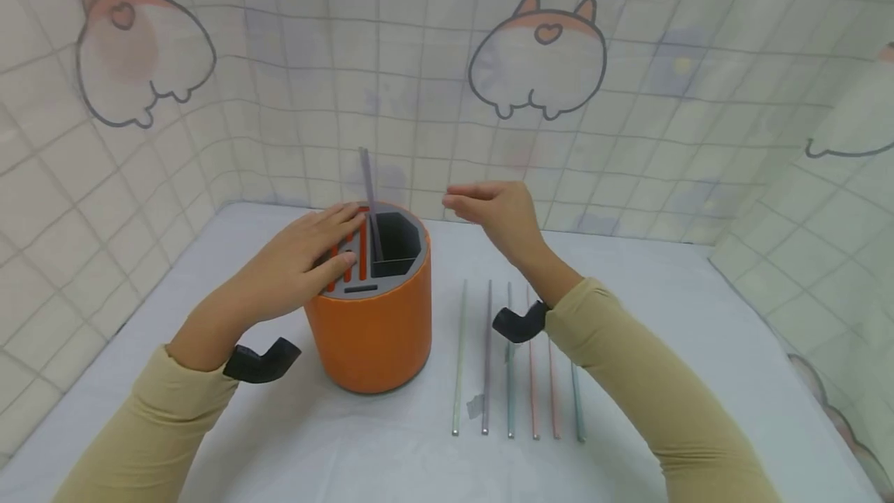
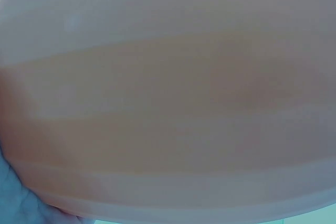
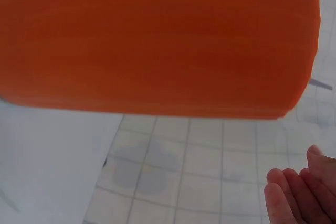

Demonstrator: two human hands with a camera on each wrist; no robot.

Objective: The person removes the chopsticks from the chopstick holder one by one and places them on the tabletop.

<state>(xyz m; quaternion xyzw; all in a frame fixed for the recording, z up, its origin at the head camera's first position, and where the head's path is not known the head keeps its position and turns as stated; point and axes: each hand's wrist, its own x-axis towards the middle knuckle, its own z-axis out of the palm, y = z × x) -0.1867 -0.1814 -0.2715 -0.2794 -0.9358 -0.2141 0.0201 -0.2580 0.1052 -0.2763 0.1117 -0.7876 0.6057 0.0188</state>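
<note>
An orange round utensil holder with a grey slotted top stands on the table, left of centre. My left hand rests on its top, fingers spread over the slots. Lavender chopsticks lean upright in the holder's open compartment; their lower ends are hidden. My right hand is raised in the air to the right of the holder, apart from it, fingers together and holding nothing. In the right wrist view its fingers show below the holder's wall. The holder's wall fills the left wrist view, washed out.
Several thin chopsticks in green, purple, blue and pink lie in a row on the white table, partly under the right forearm. A grid-patterned curtain with cartoon corgis hangs behind and at both sides.
</note>
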